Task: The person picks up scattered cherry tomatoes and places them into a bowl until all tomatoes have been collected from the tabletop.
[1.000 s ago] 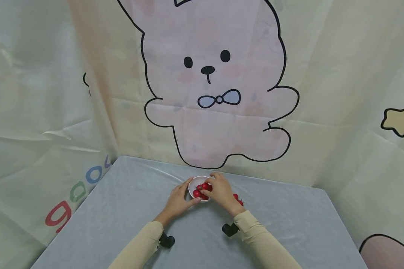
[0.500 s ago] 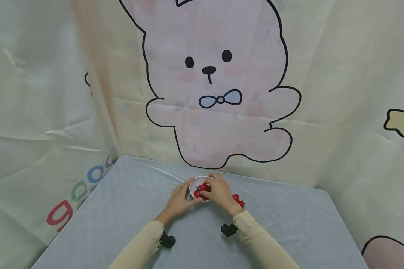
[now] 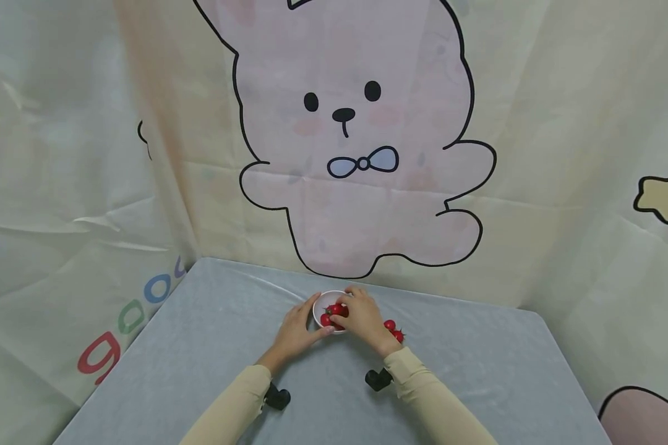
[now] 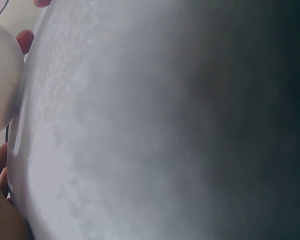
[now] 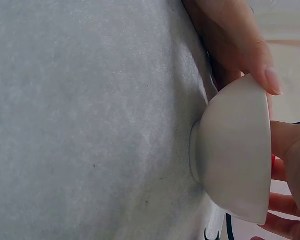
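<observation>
A small white bowl [image 3: 322,301] stands on the cloth with several red cherry tomatoes [image 3: 326,320] in it. My left hand [image 3: 295,334] holds the bowl from its left side, thumb near the front and fingers at the far left rim. From the right, my right hand [image 3: 365,319] reaches over the rim, thumb and forefinger pinching a cherry tomato inside. The right wrist view shows the bowl's outer wall [image 5: 235,155] side-on, with the left thumb [image 5: 260,60] at its rim. Most of the pinched tomato is hidden by the right hand's fingers.
More cherry tomatoes [image 3: 389,325] lie on the cloth beside my right wrist, partly covered by it. A grey-blue cloth [image 3: 456,364] covers the table. Behind the table's far edge hangs a printed curtain [image 3: 362,222]. Black wrist cameras [image 3: 277,397] sit under both sleeves.
The tomatoes in the bowl have shifted a little under my right hand's fingers. My left hand has kept its hold on the bowl, and both hands are nearly still.
</observation>
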Demonstrator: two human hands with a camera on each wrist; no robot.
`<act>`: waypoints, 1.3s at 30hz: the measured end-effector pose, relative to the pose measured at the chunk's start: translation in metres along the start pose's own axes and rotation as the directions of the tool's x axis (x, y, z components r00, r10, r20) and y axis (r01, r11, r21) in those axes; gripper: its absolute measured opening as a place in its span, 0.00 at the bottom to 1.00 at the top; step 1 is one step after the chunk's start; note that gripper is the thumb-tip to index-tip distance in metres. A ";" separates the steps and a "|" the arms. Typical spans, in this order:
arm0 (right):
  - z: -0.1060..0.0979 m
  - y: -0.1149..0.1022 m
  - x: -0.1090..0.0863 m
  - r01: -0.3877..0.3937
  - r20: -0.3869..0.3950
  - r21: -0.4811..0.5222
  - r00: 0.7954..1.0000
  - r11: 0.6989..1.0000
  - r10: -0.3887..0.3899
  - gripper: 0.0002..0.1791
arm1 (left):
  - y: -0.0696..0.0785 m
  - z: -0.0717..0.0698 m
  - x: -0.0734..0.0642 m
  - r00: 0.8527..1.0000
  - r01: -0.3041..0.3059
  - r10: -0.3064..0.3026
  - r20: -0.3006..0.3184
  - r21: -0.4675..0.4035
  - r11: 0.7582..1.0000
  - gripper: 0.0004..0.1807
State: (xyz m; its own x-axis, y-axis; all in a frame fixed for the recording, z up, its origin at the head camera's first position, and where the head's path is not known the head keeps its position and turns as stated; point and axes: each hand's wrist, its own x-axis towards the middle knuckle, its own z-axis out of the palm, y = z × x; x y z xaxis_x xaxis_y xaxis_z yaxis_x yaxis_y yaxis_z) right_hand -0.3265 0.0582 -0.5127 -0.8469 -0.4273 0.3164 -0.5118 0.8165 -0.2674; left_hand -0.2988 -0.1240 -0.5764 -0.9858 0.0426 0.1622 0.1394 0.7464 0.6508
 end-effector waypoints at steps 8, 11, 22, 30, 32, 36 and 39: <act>-0.001 0.000 0.000 -0.009 0.015 -0.013 1.000 1.000 0.010 0.21 | 0.001 0.000 0.001 1.000 0.006 -0.006 -0.003 0.008 1.000 0.52; -0.001 0.000 0.000 -0.013 0.016 -0.007 1.000 1.000 0.013 0.21 | 0.001 0.000 0.001 1.000 0.010 -0.010 0.000 0.008 1.000 0.52; -0.001 0.005 -0.004 -0.046 0.032 0.023 0.998 0.999 0.045 0.21 | 0.000 0.001 -0.001 1.000 -0.010 0.010 -0.003 -0.006 1.000 0.51; -0.006 0.016 -0.006 -0.051 0.021 0.016 0.998 0.999 0.051 0.22 | -0.002 0.001 0.000 1.000 -0.021 0.021 -0.010 -0.011 1.000 0.51; -0.009 0.018 -0.008 -0.052 0.018 0.048 0.999 0.998 0.051 0.22 | -0.003 0.001 0.000 1.000 -0.023 0.023 -0.012 -0.011 1.000 0.50; -0.014 0.022 -0.012 -0.050 0.021 0.077 0.999 0.996 0.049 0.21 | -0.003 0.001 -0.001 1.000 -0.010 0.010 -0.003 -0.009 1.000 0.51; -0.015 0.026 -0.014 -0.058 0.026 0.073 0.998 0.996 0.056 0.21 | -0.002 0.000 -0.001 1.000 -0.010 0.010 0.004 -0.009 1.000 0.51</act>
State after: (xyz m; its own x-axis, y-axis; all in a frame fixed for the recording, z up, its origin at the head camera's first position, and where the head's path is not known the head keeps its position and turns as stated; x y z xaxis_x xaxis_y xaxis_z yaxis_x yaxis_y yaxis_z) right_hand -0.3258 0.0911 -0.5102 -0.8777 -0.3908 0.2773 -0.4712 0.8091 -0.3512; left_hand -0.2981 -0.1259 -0.5782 -0.9848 0.0521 0.1659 0.1497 0.7398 0.6560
